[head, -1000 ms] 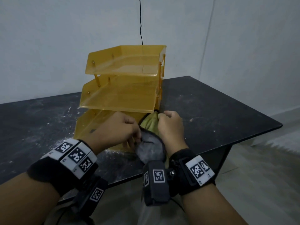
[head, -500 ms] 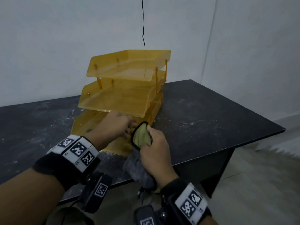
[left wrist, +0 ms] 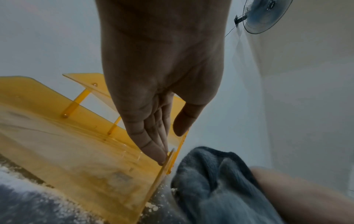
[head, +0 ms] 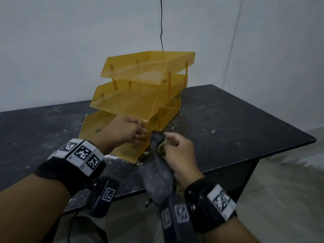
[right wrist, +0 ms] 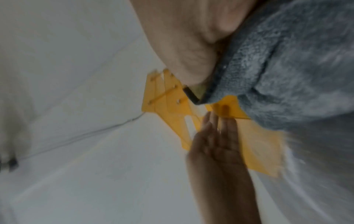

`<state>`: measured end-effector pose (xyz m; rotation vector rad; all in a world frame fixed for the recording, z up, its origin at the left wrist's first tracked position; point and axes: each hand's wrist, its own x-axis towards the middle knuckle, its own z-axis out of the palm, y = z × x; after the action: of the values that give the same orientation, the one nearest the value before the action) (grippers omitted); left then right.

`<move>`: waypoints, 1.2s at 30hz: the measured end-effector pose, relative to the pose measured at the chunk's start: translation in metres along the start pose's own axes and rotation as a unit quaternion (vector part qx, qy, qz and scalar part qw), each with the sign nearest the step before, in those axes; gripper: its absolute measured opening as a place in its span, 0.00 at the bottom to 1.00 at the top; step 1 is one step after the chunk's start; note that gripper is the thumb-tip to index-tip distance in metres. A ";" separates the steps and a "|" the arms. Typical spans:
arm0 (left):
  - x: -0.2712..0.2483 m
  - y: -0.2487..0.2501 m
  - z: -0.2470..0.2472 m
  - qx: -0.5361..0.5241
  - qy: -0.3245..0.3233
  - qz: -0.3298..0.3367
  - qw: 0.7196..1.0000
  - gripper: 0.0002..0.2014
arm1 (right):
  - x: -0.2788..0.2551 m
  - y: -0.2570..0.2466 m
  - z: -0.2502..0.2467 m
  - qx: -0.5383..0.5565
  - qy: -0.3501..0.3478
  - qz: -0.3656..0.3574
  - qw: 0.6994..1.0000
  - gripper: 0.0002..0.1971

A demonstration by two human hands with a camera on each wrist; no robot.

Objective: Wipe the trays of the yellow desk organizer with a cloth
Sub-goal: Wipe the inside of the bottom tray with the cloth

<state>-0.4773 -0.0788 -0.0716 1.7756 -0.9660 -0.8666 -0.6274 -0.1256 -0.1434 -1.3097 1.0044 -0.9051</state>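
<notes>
The yellow desk organizer (head: 140, 95) has three stacked see-through trays and stands on a black table (head: 228, 120). My left hand (head: 142, 134) reaches into the bottom tray at its front right corner. In the left wrist view its straight fingertips (left wrist: 159, 156) touch the inside of that tray's side wall (left wrist: 172, 159), with the thumb held apart. My right hand (head: 168, 142) grips a bunched grey cloth (head: 157, 165) with a yellow-green inner side, just outside the tray's corner. The cloth (left wrist: 220, 181) hangs down past the table's front edge. The right wrist view is blurred, filled by the cloth (right wrist: 287, 75).
White dust (head: 119, 160) lies on the table around the organizer's base. The table's front edge (head: 228, 165) runs just below my hands. A thin black cable (head: 161, 23) hangs down the wall behind. A wall fan (left wrist: 266, 13) shows in the left wrist view.
A second ago both hands held the cloth at the bottom tray. My left hand let go and moved onto the tray; my right hand drew the cloth back toward the table's front edge.
</notes>
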 end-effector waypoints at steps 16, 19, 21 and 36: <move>0.016 -0.019 -0.014 0.045 -0.061 0.085 0.993 0.16 | 0.145 -0.036 0.011 -0.214 0.114 -0.008 0.970 0.19; 0.020 -0.019 -0.016 0.039 -0.072 0.093 0.992 0.17 | 0.135 -0.039 0.010 -0.265 0.071 -0.016 0.961 0.14; 0.020 -0.020 -0.016 0.034 -0.075 0.097 0.992 0.17 | 0.123 -0.038 0.009 -0.284 0.044 -0.020 0.958 0.23; 0.012 -0.019 -0.011 0.052 -0.060 0.097 0.992 0.17 | 0.050 -0.012 0.011 -0.223 -0.035 -0.048 0.973 0.17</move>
<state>-0.4576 -0.0795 -0.0870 1.6975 -1.2596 -0.8195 -0.6000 -0.1702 -0.1355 -1.7675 1.1382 -0.7203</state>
